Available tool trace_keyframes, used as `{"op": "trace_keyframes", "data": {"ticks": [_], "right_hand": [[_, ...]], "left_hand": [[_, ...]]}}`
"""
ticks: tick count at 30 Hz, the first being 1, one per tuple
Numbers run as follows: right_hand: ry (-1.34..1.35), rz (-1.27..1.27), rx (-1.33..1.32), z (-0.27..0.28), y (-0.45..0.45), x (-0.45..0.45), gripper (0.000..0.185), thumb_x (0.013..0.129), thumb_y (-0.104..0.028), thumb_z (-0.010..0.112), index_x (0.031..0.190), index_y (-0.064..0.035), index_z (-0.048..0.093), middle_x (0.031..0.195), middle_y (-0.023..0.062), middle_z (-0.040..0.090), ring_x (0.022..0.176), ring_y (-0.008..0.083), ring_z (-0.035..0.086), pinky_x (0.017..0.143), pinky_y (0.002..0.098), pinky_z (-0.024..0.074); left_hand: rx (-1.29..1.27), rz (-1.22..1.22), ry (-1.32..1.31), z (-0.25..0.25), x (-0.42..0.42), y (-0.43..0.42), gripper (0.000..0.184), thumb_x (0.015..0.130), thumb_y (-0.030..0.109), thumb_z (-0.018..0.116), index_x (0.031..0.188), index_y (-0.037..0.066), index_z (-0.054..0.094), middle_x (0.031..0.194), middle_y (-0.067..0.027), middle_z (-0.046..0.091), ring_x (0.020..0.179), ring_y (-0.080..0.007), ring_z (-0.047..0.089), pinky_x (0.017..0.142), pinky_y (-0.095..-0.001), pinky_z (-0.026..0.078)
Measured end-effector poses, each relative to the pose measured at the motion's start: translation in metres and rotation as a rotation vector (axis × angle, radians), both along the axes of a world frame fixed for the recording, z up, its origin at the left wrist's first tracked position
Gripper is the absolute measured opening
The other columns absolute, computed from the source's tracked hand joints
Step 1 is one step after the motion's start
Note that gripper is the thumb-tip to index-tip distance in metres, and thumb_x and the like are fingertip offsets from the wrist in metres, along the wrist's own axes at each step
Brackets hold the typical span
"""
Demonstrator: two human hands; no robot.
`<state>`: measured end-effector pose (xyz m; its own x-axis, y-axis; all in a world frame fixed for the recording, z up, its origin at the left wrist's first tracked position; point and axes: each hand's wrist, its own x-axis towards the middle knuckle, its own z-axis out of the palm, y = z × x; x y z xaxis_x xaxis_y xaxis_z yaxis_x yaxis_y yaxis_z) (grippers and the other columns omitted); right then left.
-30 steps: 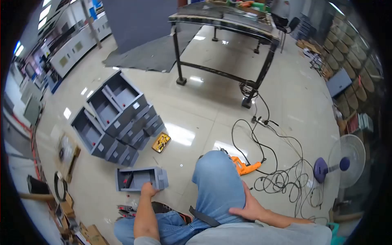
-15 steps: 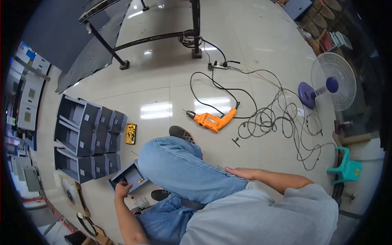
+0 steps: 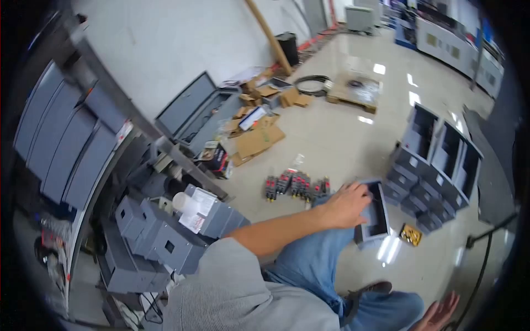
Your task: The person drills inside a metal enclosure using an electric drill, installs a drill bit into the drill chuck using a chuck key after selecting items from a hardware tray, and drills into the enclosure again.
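My left hand (image 3: 349, 207) reaches over the near side of an open grey metal box (image 3: 380, 212) on the floor. Its fingers are apart, bent over the rim, and nothing shows between them. Whether they touch the rim I cannot tell. Beyond my knee, several black circuit breakers (image 3: 298, 185) with red marks lie in a row on the floor. A small yellow tray (image 3: 410, 234) of brass-coloured parts is to the right of the box. Low at the right edge, my right hand (image 3: 439, 313) is open with spread fingers, holding nothing.
Similar grey boxes (image 3: 425, 182) stand stacked at the right. Flattened cardboard (image 3: 259, 142) and a long grey cabinet (image 3: 204, 113) lie by the wall. On the left are a shelf rack (image 3: 94, 182) and more grey housings (image 3: 176, 237). A wooden pallet (image 3: 353, 99) sits farther back.
The view has swung left, bringing the shelf and breakers into sight; the orange drill and fan are out of view. My left hand has come out of the box; my right hand has left my thigh.
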<state>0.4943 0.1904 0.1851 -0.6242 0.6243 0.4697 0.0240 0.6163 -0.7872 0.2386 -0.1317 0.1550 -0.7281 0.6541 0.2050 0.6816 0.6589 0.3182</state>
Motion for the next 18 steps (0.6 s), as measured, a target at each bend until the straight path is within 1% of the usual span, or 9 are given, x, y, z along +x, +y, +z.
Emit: {"op": "trace_keyframes", "data": {"ticks": [3, 5, 6, 8, 9, 10, 13, 16, 18], "right_hand": [[-0.015, 0.224, 0.13, 0.025, -0.018, -0.055, 0.067, 0.093, -0.017, 0.07, 0.146, 0.0043, 0.036, 0.138, 0.027, 0.054, 0.125, 0.0356, 0.055, 0.106, 0.0458, 0.0436], [-0.166, 0.339, 0.232, 0.033, -0.037, -0.082, 0.068, 0.092, -0.017, 0.071, 0.146, 0.005, 0.036, 0.137, 0.0271, 0.054, 0.125, 0.0361, 0.055, 0.107, 0.0467, 0.0434], [-0.173, 0.444, 0.257, 0.013, -0.036, -0.097, 0.068, 0.092, -0.02, 0.072, 0.144, 0.007, 0.038, 0.135, 0.027, 0.055, 0.125, 0.0355, 0.055, 0.107, 0.0452, 0.0433], [-0.293, 0.616, 0.094, -0.025, -0.051, -0.11, 0.07, 0.091, -0.025, 0.074, 0.142, 0.0085, 0.041, 0.132, 0.0265, 0.056, 0.121, 0.0336, 0.057, 0.105, 0.0412, 0.0441], [-0.386, 0.676, -0.126, -0.036, -0.061, -0.113, 0.069, 0.09, -0.024, 0.075, 0.142, 0.008, 0.042, 0.131, 0.0253, 0.057, 0.121, 0.0333, 0.056, 0.104, 0.0404, 0.0443], [-0.633, 0.735, -0.232, -0.041, -0.063, -0.116, 0.067, 0.089, -0.023, 0.075, 0.141, 0.0078, 0.044, 0.124, 0.0241, 0.061, 0.112, 0.032, 0.062, 0.097, 0.0384, 0.0482], [-1.054, 1.045, -0.119, -0.044, -0.042, -0.136, 0.065, 0.088, -0.023, 0.075, 0.139, 0.0063, 0.047, 0.115, 0.0232, 0.066, 0.101, 0.0302, 0.067, 0.089, 0.0375, 0.0521], [-1.175, 0.959, -0.15, -0.064, -0.027, -0.163, 0.066, 0.088, -0.027, 0.075, 0.139, 0.0045, 0.048, 0.105, 0.0218, 0.07, 0.091, 0.0287, 0.069, 0.083, 0.0376, 0.054], [-1.181, 1.023, -0.111, -0.095, -0.011, -0.181, 0.065, 0.088, -0.028, 0.075, 0.139, 0.0031, 0.049, 0.103, 0.0213, 0.071, 0.091, 0.0285, 0.069, 0.083, 0.0376, 0.0538]], "left_hand": [[-0.059, 0.445, -0.065, -0.036, 0.04, -0.031, 0.071, 0.081, 0.046, 0.072, 0.134, 0.004, 0.052, 0.131, -0.0272, 0.045, 0.125, -0.0454, 0.042, 0.102, -0.0555, 0.042], [-0.009, 0.493, -0.102, -0.035, 0.05, -0.031, 0.076, 0.082, 0.048, 0.071, 0.139, 0.004, 0.047, 0.134, -0.0297, 0.042, 0.127, -0.0477, 0.04, 0.102, -0.058, 0.04], [0.013, 0.517, -0.119, -0.032, 0.052, -0.028, 0.079, 0.082, 0.05, 0.07, 0.141, 0.004, 0.045, 0.136, -0.031, 0.04, 0.128, -0.0488, 0.039, 0.102, -0.0592, 0.04], [-0.013, 0.568, -0.108, -0.032, 0.048, -0.019, 0.078, 0.081, 0.05, 0.07, 0.14, 0.005, 0.046, 0.135, -0.0301, 0.04, 0.128, -0.0484, 0.039, 0.102, -0.059, 0.04], [-0.028, 0.587, -0.107, -0.033, 0.046, -0.011, 0.077, 0.081, 0.05, 0.07, 0.139, 0.005, 0.047, 0.135, -0.0297, 0.041, 0.128, -0.0482, 0.039, 0.102, -0.0589, 0.04], [-0.039, 0.6, -0.089, -0.034, 0.043, -0.005, 0.077, 0.081, 0.051, 0.069, 0.139, 0.006, 0.047, 0.135, -0.0287, 0.042, 0.129, -0.0472, 0.039, 0.101, -0.057, 0.042], [-0.088, 0.632, -0.165, -0.038, 0.022, 0.007, 0.074, 0.079, 0.05, 0.07, 0.136, 0.007, 0.05, 0.133, -0.0267, 0.044, 0.129, -0.0449, 0.041, 0.099, -0.055, 0.045], [-0.135, 0.687, -0.29, -0.042, -0.001, 0.012, 0.071, 0.079, 0.049, 0.07, 0.132, 0.007, 0.052, 0.134, -0.0244, 0.045, 0.129, -0.0419, 0.042, 0.097, -0.0537, 0.047], [-0.171, 0.734, -0.307, -0.038, -0.01, 0.014, 0.069, 0.078, 0.049, 0.071, 0.13, 0.008, 0.053, 0.134, -0.023, 0.045, 0.128, -0.0408, 0.043, 0.097, -0.0535, 0.048]]}}
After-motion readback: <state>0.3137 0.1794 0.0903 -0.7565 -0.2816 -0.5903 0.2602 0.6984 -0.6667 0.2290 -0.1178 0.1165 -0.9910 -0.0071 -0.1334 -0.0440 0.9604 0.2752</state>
